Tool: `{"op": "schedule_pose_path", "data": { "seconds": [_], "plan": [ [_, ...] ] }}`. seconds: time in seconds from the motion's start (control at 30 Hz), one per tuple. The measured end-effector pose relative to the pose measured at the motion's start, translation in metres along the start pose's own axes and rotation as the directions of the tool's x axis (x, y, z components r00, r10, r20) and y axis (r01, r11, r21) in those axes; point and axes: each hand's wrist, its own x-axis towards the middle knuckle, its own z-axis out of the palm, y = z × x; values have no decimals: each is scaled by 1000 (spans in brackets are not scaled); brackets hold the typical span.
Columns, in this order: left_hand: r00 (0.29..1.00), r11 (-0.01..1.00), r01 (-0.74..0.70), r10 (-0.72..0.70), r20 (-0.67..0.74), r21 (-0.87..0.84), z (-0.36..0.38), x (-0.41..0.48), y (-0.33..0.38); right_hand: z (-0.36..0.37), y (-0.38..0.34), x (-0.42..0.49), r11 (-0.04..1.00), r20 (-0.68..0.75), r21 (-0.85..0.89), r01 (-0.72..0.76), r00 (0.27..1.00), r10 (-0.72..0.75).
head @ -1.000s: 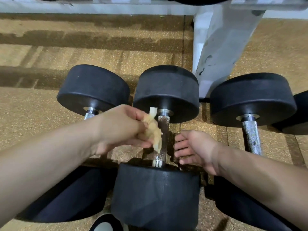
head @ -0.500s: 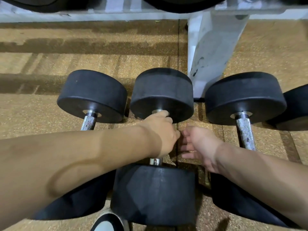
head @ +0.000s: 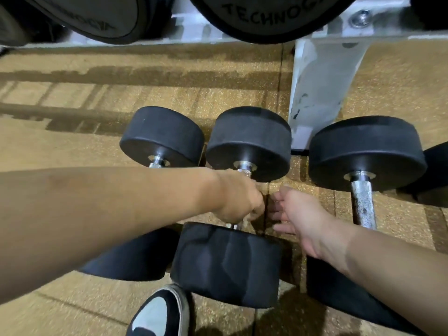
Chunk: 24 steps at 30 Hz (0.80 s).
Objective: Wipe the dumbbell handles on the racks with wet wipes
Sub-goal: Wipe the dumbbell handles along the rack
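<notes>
Three black dumbbells lie side by side on the floor. My left hand point(head: 238, 197) is closed around the steel handle of the middle dumbbell point(head: 248, 141), with a crumpled wet wipe point(head: 246, 220) peeking out under my fingers near the near weight head point(head: 225, 263). Most of that handle is hidden by my hand. My right hand point(head: 294, 214) hovers just right of the handle, fingers spread, holding nothing. The right dumbbell point(head: 366, 151) shows a worn handle point(head: 362, 204). The left dumbbell point(head: 162, 135) has its handle hidden behind my left forearm.
A white rack upright point(head: 320, 88) stands behind the middle and right dumbbells. Large black weights marked TECHNOGYM point(head: 271, 15) sit on the rack shelf above. My shoe point(head: 160, 311) is at the bottom, close to the near weight head. The floor is speckled tan rubber.
My left hand went from holding the wipe beside the handle to gripping the handle with it, then slid down toward the near weight head. The view tilted up and the rack shelf came into sight.
</notes>
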Motion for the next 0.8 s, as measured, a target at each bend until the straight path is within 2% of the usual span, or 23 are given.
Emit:
{"op": "schedule_pose_path", "data": {
  "seconds": [0.1, 0.17, 0.23, 0.3, 0.37, 0.43, 0.5, 0.6, 0.63, 0.73, 0.8],
  "plan": [
    [998, 953, 59, -67, -17, -296, -12, -39, 0, 10, -2, -3, 997, -93, -20, 77, 992, -79],
    [973, 884, 119, -195, -126, -452, -11, -67, -3, 18, -11, -5, 959, -134, -119, 259, 952, -274],
    [887, 750, 168, -399, -234, -640, -2, -96, -9, 25, -23, -14, 852, -124, -251, 460, 858, -499],
    [758, 553, 207, -612, -225, -807, 14, -125, -19, 36, -34, -28, 756, -28, -241, 608, 774, -632],
    [639, 384, 184, -746, -187, -905, 31, -141, -29, 45, -38, -43, 717, 132, -210, 665, 746, -653],
    [570, 204, 107, -815, -108, -973, 47, -153, -39, 57, -41, -55, 661, 270, -256, 705, 709, -652],
    [519, 100, 63, -853, -53, -993, 61, -168, -52, 73, -45, -64, 596, 340, -291, 749, 663, -667],
    [445, 58, 47, -895, -31, -997, 83, -181, -69, 92, -54, -75, 598, 394, -321, 734, 678, -620],
    [445, 66, 36, -895, -44, -997, 92, -184, -76, 101, -56, -75, 607, 398, -342, 718, 696, -598],
    [497, 115, 39, -864, -81, -993, 117, -191, -92, 132, -69, -71, 630, 349, -427, 648, 761, -547],
    [565, 90, -47, -819, -100, -995, 130, -193, -98, 161, -79, -65, 665, 356, -477, 574, 818, -451]
  ]
}}
